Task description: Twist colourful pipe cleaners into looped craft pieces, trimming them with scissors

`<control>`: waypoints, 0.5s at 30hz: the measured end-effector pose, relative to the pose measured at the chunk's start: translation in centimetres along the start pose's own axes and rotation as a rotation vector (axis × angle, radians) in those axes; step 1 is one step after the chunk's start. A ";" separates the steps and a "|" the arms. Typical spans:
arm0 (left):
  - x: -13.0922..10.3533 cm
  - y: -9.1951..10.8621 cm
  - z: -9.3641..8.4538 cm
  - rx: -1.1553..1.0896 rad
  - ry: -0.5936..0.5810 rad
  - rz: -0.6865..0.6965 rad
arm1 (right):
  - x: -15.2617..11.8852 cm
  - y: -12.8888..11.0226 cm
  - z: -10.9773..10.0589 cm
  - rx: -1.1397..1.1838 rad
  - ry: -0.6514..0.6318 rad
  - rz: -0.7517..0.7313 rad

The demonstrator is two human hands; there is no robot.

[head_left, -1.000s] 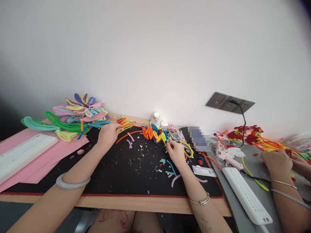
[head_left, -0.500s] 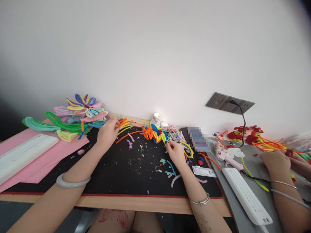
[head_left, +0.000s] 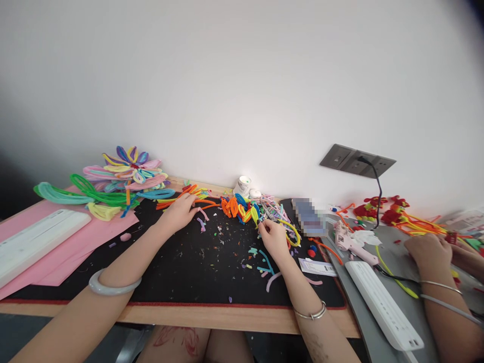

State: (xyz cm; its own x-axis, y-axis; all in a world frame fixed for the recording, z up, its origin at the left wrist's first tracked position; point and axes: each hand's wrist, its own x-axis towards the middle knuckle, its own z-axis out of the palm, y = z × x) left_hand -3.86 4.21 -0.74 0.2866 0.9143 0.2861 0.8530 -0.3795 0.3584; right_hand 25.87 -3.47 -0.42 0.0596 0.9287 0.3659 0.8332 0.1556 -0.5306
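Observation:
My left hand [head_left: 180, 212] is over the back left of the black mat [head_left: 181, 267], thumb and fingers slightly apart. Its fingertips are beside a short pink pipe cleaner piece [head_left: 203, 214] and a single orange pipe cleaner [head_left: 207, 201]. A bundle of orange and yellow pipe cleaners [head_left: 162, 205] lies partly behind that hand. My right hand [head_left: 274, 237] is closed in a pinch by the coiled yellow loops [head_left: 248, 215]; a small dark tip shows at its fingers, too small to name. Orange coiled loops [head_left: 229, 206] and a heap of pastel scraps [head_left: 270, 205] are close by.
Pipe-cleaner flowers [head_left: 132, 169] and pink paper [head_left: 71, 252] are at left, with a white power strip [head_left: 41, 242]. On the right lie a phone [head_left: 309, 217], a pink glue gun [head_left: 353, 244] and another power strip [head_left: 383, 302]. A co-worker's hand [head_left: 431, 254] works at far right.
My left hand has moved a little right and nearer me, off the orange and yellow bundle to the pink piece. My right hand has stayed in place.

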 end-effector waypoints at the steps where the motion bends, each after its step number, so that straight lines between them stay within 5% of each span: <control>1: 0.0 0.1 0.1 -0.002 -0.049 0.001 | 0.0 0.0 0.0 0.000 -0.001 0.000; 5: -0.1 0.3 0.2 0.012 -0.121 -0.007 | 0.0 0.0 0.0 0.001 -0.006 -0.002; 15: 0.0 -0.1 0.4 0.086 0.011 -0.035 | 0.0 -0.1 -0.1 0.000 -0.007 -0.005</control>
State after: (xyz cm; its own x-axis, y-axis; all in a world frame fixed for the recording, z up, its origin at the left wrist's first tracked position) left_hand -3.79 4.32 -1.10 0.2512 0.9252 0.2845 0.8971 -0.3329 0.2905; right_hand 25.82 -3.51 -0.33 0.0521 0.9303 0.3631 0.8337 0.1597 -0.5287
